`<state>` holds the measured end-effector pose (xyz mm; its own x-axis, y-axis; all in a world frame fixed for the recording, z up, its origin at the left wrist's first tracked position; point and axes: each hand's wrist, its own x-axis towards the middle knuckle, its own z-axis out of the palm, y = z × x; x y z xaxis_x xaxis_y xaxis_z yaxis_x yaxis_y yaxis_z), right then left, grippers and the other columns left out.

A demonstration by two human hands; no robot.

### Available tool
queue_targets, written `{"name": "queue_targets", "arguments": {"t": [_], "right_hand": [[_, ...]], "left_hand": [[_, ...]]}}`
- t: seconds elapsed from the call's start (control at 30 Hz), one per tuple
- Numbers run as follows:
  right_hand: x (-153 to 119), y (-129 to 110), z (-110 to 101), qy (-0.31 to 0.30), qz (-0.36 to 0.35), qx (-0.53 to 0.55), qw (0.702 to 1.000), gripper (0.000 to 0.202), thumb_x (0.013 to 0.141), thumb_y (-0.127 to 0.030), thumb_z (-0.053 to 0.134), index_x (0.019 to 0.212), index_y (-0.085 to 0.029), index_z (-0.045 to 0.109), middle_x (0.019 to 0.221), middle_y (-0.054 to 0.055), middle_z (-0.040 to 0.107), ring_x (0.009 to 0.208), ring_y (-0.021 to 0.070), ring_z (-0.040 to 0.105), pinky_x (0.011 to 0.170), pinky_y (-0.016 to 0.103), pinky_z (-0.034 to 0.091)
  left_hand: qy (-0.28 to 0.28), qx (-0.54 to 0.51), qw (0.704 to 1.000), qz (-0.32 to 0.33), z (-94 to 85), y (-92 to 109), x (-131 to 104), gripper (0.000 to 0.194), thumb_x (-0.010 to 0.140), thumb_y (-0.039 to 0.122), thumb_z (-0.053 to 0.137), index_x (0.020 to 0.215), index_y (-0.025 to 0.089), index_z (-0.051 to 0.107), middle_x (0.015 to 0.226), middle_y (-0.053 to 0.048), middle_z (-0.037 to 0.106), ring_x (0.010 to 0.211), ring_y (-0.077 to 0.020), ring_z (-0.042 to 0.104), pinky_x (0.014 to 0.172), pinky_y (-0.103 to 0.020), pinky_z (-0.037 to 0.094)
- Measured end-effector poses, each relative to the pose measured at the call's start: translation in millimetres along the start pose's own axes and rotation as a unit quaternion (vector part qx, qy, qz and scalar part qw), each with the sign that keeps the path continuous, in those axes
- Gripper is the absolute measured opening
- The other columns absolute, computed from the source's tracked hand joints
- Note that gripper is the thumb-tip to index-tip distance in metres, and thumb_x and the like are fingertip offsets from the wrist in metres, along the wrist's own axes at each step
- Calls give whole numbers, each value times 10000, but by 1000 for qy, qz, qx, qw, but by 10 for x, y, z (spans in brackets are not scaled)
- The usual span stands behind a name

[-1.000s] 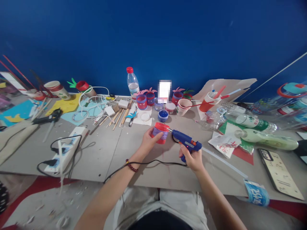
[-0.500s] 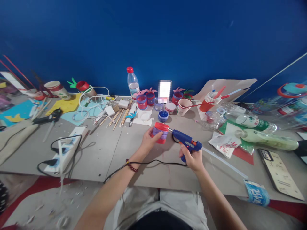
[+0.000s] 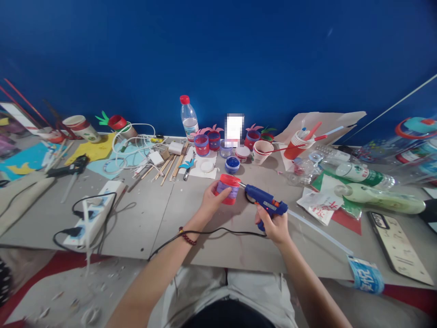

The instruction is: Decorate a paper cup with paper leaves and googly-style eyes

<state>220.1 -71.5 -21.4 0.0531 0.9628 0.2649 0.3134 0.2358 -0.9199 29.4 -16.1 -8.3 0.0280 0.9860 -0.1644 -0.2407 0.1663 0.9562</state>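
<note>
A small red and purple cup (image 3: 228, 189) is held above the grey table by my left hand (image 3: 213, 198), thumb across its front. My right hand (image 3: 275, 224) grips a blue hot glue gun (image 3: 264, 199) by its handle. The gun's metal nozzle points left and meets the upper right rim of the cup; whether it touches is too small to tell. A long clear glue stick (image 3: 319, 231) sticks out of the gun's back. The gun's black cord (image 3: 218, 231) runs left, across my left wrist.
Decorated cups (image 3: 201, 145), a blue paint jar (image 3: 232, 165) and a paper cup (image 3: 262, 152) stand behind my hands. A power strip (image 3: 95, 214) and a black glue gun (image 3: 73, 166) lie left. Plastic bottles (image 3: 365, 175) and a phone (image 3: 399, 246) are at the right.
</note>
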Motion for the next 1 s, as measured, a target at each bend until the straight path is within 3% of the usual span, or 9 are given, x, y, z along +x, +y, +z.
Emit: {"name": "queue_targets", "arguments": {"t": [1.0], "right_hand": [[16, -48, 8, 8, -3, -1, 1000, 468, 894, -392, 530, 480, -177, 558, 433, 34, 572, 394, 126, 531, 433, 241, 457]], "left_hand": [[11, 3, 1000, 4, 1, 20, -9, 468, 626, 441, 770, 972, 144, 663, 926, -98, 709, 831, -233, 663, 737, -349, 528]]}}
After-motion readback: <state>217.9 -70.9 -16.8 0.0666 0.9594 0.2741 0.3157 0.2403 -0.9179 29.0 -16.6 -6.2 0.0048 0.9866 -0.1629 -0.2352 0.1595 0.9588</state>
